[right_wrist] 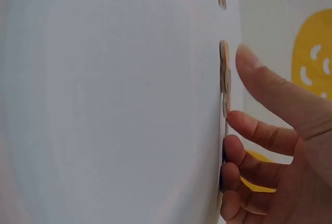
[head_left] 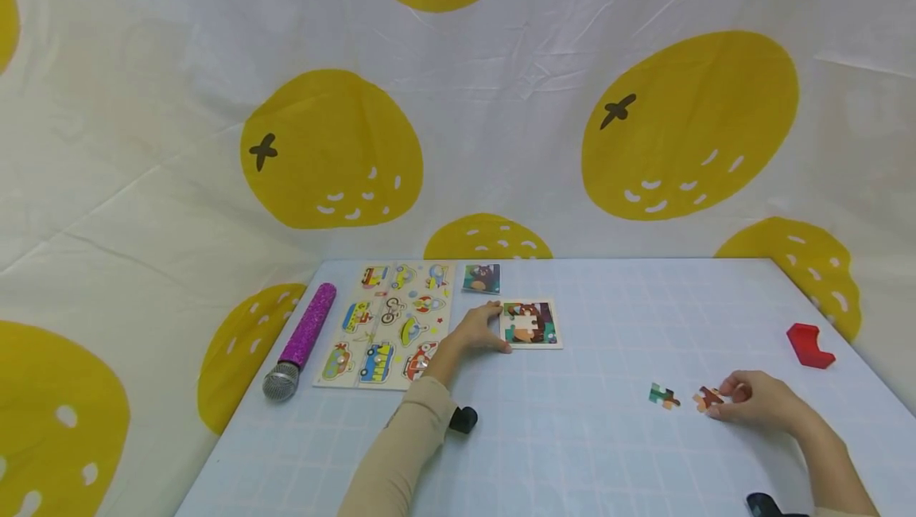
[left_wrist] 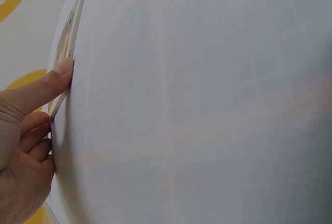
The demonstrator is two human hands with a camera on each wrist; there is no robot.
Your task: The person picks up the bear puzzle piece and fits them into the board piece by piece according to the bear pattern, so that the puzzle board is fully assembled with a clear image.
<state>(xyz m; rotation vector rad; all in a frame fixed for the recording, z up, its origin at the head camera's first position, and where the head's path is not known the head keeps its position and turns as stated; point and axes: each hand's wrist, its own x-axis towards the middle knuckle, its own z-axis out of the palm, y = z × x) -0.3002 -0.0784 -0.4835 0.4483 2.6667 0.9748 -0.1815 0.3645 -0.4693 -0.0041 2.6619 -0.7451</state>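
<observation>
My left hand (head_left: 478,329) grips the left side of a small wooden jigsaw board (head_left: 556,344) with an animal picture and a bare gap in its middle. In the left wrist view, the thumb lies on the board's (left_wrist: 78,29) near edge, with the other fingers beyond. Over at the right, my right hand (head_left: 762,402) is at a brown jigsaw piece (head_left: 707,398) lying on the table. Its index fingertip is close to the piece's end (right_wrist: 226,105); whether they touch is unclear. The thumb stands apart from it. A green-and-brown jigsaw piece (head_left: 664,395) lies to the left.
A wooden vehicle-picture board (head_left: 390,324) lies left of the left hand, beside a purple glitter microphone (head_left: 309,330). Behind the jigsaw board is a small picture card (head_left: 482,278). A red block with a curved notch (head_left: 810,345) sits near the table's right edge.
</observation>
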